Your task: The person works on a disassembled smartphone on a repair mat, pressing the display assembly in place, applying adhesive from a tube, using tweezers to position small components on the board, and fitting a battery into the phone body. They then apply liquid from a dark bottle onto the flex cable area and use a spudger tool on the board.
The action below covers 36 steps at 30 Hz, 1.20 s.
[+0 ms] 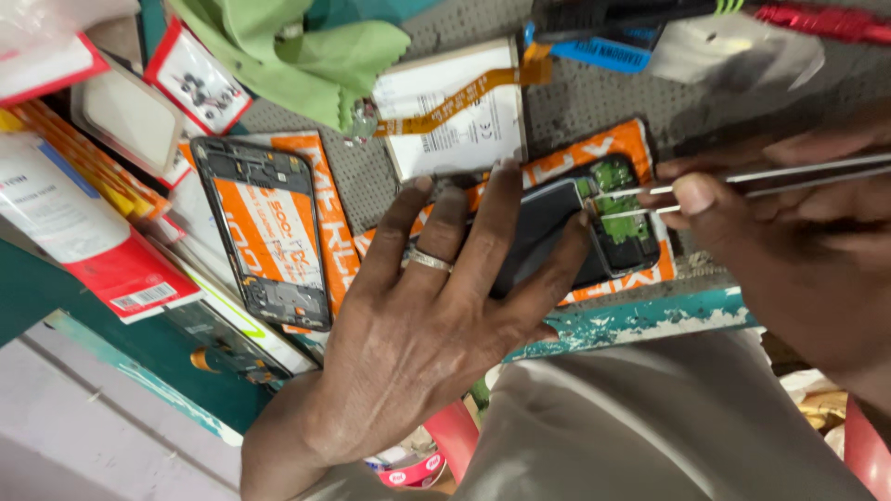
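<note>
- My right hand (789, 250) pinches a pair of tweezers (742, 176) between thumb and fingers; grip is closed on them, tips pointing left.
- Tweezer tips sit on the green circuit board (620, 199) inside the opened phone (566, 232); I can't tell whether the tips hold any part.
- My left hand (427, 315) lies spread flat on the phone, fingers splayed, pressing it down; not wrapped around anything. A ring (431, 261) is on one finger.
- The phone lies back-open near the front edge of the workbench (640, 320), on an orange packet (624, 139), between my two hands.
- Just beyond the left fingertips: a white battery (455, 107) with an orange ribbon cable (455, 107) across it.
- Left of my hand: a bare black phone frame (264, 232) lying on another orange packet, apart from the hand.
- Farther back: a green cloth (297, 56), touching the battery's corner.
- Far left: a pile of red-and-white boxes (102, 250) and small parts bags.
- Top right: a red tool handle (826, 20), partly out of view.
- Bench edge shows chipped teal paint.
</note>
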Motion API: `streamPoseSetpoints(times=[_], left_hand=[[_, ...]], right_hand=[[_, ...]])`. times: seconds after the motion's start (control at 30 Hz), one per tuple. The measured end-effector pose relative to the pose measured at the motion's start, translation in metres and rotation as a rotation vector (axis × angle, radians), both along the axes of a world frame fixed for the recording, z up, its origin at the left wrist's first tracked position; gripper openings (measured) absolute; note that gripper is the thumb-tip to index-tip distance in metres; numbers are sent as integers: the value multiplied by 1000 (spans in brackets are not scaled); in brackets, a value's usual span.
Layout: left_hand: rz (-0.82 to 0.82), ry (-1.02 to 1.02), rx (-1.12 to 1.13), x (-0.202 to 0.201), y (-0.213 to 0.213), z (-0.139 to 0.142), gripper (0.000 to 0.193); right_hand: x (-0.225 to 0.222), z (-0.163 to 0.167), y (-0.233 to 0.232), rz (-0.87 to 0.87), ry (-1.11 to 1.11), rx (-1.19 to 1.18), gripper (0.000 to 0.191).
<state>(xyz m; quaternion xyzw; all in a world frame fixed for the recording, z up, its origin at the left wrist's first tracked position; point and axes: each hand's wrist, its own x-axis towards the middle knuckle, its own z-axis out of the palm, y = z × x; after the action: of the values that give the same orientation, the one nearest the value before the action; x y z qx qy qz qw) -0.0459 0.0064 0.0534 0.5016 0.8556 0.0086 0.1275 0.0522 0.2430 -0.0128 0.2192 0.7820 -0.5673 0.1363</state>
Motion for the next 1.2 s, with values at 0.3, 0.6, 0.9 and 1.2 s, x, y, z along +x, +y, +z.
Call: streamPoseSetpoints(times=[0.3,0.6,0.9,1.2], left_hand=[[-34,10,-18,3,-7,-8,54],[56,-16,40,9,-2,-12,46],[75,-41,60,11,-1,-13,40],[23,-37,19,8,-3,-10,47]], right_hand=[[-9,16,-3,-68,-228,17,18],[-3,11,-4,-69,-288,77,18],[14,-3,2,-98,-333,40,19],[16,-4,2,-74,-324,-7,19]])
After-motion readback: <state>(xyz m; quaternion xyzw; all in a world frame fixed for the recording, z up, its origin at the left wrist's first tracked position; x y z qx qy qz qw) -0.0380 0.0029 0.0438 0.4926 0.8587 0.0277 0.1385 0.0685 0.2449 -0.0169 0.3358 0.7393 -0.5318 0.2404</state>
